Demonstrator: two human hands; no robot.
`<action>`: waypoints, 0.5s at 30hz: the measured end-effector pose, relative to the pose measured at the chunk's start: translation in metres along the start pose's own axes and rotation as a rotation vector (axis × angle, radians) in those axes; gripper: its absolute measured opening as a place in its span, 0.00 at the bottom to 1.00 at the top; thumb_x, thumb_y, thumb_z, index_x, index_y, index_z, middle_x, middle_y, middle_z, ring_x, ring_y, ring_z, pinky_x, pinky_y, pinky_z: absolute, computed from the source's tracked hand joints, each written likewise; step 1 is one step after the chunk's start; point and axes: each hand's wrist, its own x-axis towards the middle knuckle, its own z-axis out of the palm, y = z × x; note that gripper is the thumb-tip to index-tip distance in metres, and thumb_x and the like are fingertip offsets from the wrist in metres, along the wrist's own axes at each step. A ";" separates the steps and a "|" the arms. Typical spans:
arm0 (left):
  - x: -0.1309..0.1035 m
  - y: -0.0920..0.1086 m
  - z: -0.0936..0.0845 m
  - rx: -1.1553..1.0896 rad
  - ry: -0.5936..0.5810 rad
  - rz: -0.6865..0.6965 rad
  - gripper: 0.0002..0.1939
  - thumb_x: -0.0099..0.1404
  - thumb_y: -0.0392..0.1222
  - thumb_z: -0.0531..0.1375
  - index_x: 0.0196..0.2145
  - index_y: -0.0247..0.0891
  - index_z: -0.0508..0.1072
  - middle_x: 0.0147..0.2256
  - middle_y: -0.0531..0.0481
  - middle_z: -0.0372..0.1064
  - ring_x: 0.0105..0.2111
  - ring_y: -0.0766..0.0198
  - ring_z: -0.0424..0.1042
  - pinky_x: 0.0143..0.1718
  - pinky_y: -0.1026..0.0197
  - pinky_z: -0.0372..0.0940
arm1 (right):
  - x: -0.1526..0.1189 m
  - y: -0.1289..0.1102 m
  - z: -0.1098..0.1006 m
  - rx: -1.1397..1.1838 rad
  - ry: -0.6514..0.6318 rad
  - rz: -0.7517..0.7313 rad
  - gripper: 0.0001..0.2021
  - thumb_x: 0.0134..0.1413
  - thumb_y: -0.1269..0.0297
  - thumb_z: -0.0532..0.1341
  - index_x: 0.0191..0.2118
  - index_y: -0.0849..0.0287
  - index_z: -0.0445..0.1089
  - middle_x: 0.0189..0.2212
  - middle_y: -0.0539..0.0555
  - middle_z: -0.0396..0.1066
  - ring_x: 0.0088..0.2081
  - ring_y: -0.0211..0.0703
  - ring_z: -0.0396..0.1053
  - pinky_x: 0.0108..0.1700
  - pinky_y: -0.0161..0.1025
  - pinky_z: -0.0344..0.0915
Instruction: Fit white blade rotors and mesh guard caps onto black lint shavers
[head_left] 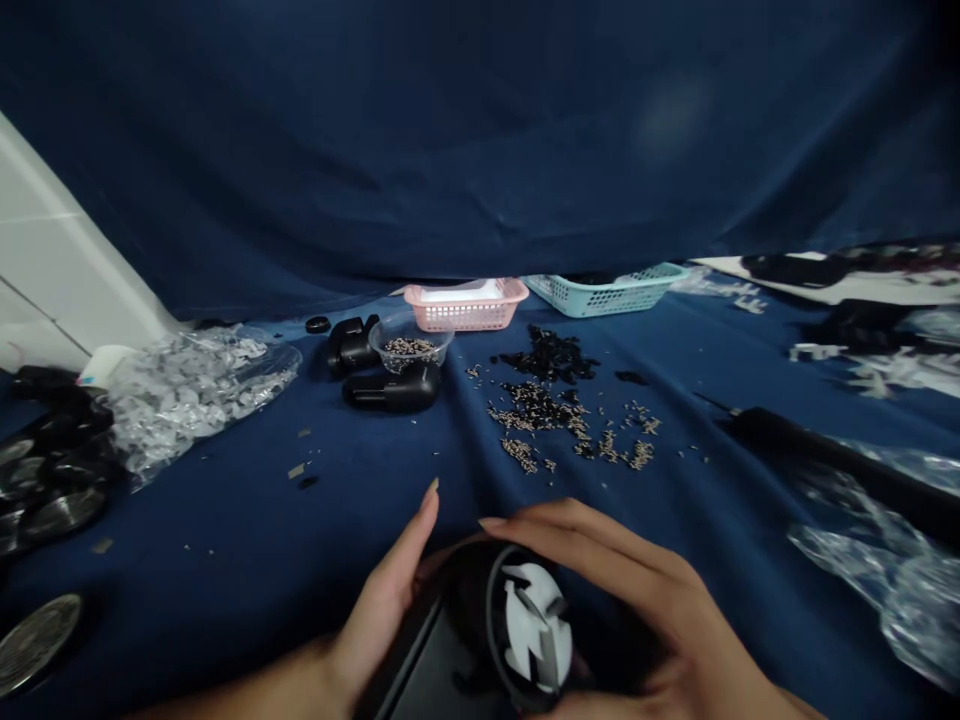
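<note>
Cupping hands: left hand (375,610) and right hand (660,590) flank a black housing (420,670), low and central, nearest the person.
Left fingers: thumb raised; others hidden by the housing. Can't tell how tightly they close.
Right fingers: half spread, arched round the other side, supporting the housing.
White insert (536,625): sits in the housing's round end.
Good handling: my judgement, even pressure from both sides, thumbs clear of the insert, round end in sight.
Loose screws (517,455): scattered ahead on blue cloth (262,540), beside small black parts (555,355); wrists best kept off them.
</note>
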 end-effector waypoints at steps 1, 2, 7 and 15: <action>-0.001 -0.001 0.003 -0.016 -0.005 0.001 0.46 0.60 0.77 0.45 0.51 0.34 0.76 0.39 0.38 0.77 0.40 0.49 0.74 0.45 0.52 0.64 | 0.001 0.001 0.000 0.027 -0.009 0.013 0.34 0.42 0.54 0.77 0.58 0.51 0.73 0.49 0.59 0.76 0.48 0.55 0.77 0.49 0.41 0.78; -0.002 -0.001 0.006 -0.026 -0.028 -0.005 0.45 0.62 0.76 0.44 0.53 0.35 0.75 0.41 0.38 0.77 0.44 0.48 0.74 0.48 0.50 0.64 | 0.001 0.003 0.000 0.051 -0.011 0.030 0.33 0.42 0.54 0.77 0.56 0.52 0.74 0.48 0.59 0.76 0.47 0.55 0.78 0.47 0.41 0.78; -0.005 -0.002 0.016 0.115 -0.060 0.012 0.42 0.61 0.76 0.49 0.56 0.41 0.74 0.51 0.39 0.75 0.55 0.44 0.69 0.57 0.44 0.58 | -0.008 0.025 -0.003 0.135 0.092 0.140 0.31 0.43 0.49 0.75 0.54 0.52 0.75 0.47 0.60 0.77 0.47 0.56 0.79 0.47 0.44 0.79; -0.011 0.005 0.009 0.371 -0.061 0.111 0.33 0.69 0.67 0.47 0.62 0.45 0.67 0.55 0.42 0.70 0.52 0.51 0.70 0.55 0.48 0.60 | -0.015 0.047 -0.017 0.028 -0.083 0.099 0.34 0.48 0.53 0.74 0.62 0.45 0.67 0.57 0.56 0.73 0.57 0.55 0.73 0.59 0.48 0.70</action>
